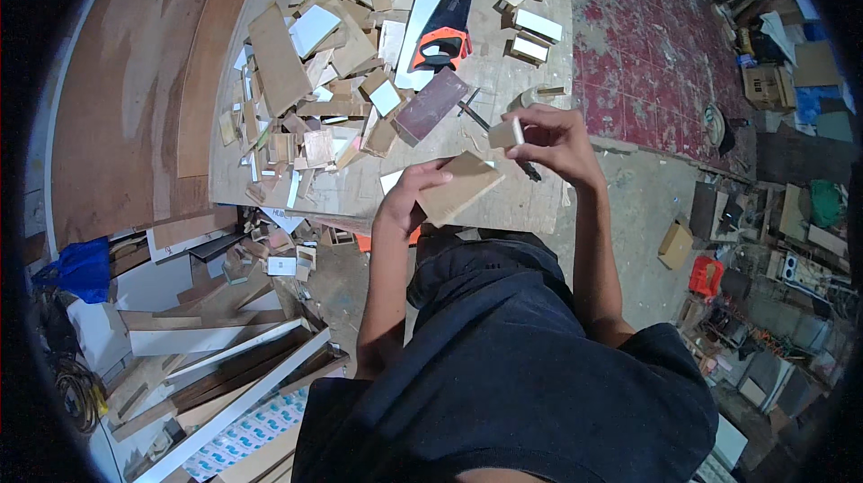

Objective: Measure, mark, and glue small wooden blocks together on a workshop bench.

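My left hand [415, 193] grips a flat rectangular wooden board [461, 188] by its left side, thumb on top, near the front edge of the worktable. Between the fingertips and thumb of my right hand [559, 143] is a small wooden block [505, 134], held just above and right of the board, apart from it. Partly hidden behind the block lies a thin dark tool [473, 112] on the tabletop. A dark reddish-brown sheet, like sandpaper [431, 107], rests beyond my left hand.
A handsaw [457, 2] with an orange and black handle lies beside a long white board [419, 38]. Wood offcuts [279, 60] heap up on the table's left. Several small blocks [538, 26] stand at the far right. Scrap boards [225, 366] pile up on the floor at left.
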Tool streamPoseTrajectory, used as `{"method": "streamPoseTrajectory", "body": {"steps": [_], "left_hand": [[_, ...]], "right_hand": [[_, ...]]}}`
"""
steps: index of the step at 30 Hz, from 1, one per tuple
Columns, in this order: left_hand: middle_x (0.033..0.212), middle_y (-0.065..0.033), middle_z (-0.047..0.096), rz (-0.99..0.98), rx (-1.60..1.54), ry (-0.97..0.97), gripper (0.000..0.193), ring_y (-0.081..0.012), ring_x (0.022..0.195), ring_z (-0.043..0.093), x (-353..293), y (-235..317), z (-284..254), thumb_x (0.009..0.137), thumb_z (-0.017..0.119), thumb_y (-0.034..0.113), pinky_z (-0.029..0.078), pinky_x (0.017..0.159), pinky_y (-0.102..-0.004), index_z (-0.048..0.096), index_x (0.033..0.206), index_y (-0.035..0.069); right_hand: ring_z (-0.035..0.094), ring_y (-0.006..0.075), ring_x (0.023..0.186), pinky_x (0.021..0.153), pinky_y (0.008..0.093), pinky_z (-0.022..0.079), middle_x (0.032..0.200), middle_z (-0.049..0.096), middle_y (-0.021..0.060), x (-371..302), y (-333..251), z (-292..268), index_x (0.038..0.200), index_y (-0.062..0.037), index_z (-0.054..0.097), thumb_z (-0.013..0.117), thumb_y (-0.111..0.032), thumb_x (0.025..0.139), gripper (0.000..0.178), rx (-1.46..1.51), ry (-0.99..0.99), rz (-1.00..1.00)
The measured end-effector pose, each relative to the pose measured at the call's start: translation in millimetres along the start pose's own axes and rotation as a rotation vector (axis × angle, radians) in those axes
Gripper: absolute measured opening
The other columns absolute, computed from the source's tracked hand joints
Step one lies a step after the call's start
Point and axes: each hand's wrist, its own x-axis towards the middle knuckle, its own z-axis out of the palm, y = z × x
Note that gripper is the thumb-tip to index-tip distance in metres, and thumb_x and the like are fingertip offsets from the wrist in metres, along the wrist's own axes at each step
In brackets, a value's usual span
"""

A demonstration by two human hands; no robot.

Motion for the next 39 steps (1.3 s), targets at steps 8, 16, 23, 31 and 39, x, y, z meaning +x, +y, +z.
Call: {"method": "streamPoseTrajectory", "body": {"steps": [8,16,23,31,39], "left_hand": [[0.102,-0.0146,0.069,0.288,1.075,0.494,0.04,-0.0242,0.087,0.068,77.5,-127.5,-132.8,0.074,0.068,0.008,0.052,0.079,-0.0333,0.063,0.112,-0.001],[0.11,-0.0166,0.063,0.29,1.512,0.81,0.049,-0.0333,0.105,0.06,101.0,-146.1,-115.9,0.075,0.071,0.015,0.046,0.09,-0.0415,0.057,0.12,0.003],[0.116,-0.0151,0.051,0.508,1.742,0.56,0.056,-0.0334,0.111,0.049,125.3,-150.7,-65.4,0.073,0.075,0.023,0.038,0.096,-0.047,0.055,0.121,0.004],[0.106,-0.0149,0.052,0.425,1.686,0.953,0.047,-0.0344,0.109,0.048,185.1,-192.1,-30.5,0.073,0.074,0.021,0.039,0.094,-0.0458,0.05,0.109,0.003],[0.089,-0.0167,0.064,0.486,1.25,0.797,0.033,-0.0337,0.087,0.063,187.7,-188.7,-36.9,0.072,0.071,0.005,0.049,0.079,-0.0428,0.055,0.1,-0.001]], "right_hand": [[0.065,0.0125,0.075,0.064,0.0237,0.056,0.088,0.069,0.0093,-32.1,75.3,-32.2,0.11,0.0035,0.067,0.075,-0.004,0.078,0.034,0.214,0.229,0.303],[0.069,0.0202,0.077,0.068,0.0329,0.059,0.084,0.069,0.0117,-93.8,176.3,-36.4,0.096,0.0041,0.067,0.063,-0.002,0.082,0.016,0.406,0.287,0.538],[0.07,0.021,0.075,0.068,0.0326,0.059,0.085,0.069,0.0118,-117.7,218.5,-35.8,0.089,0.0029,0.065,0.068,-0.001,0.079,0.01,0.448,0.464,0.676],[0.066,0.0151,0.074,0.069,0.0325,0.058,0.082,0.067,0.0046,-126.4,206.6,-47.2,0.086,-0.0032,0.066,0.068,-0.013,0.085,0.01,0.46,0.449,0.719],[0.069,0.0164,0.077,0.068,0.029,0.056,0.086,0.07,0.0083,-125.9,202.7,-69.9,0.094,0.0002,0.066,0.071,-0.008,0.081,0.016,0.5,0.405,0.638]]}}
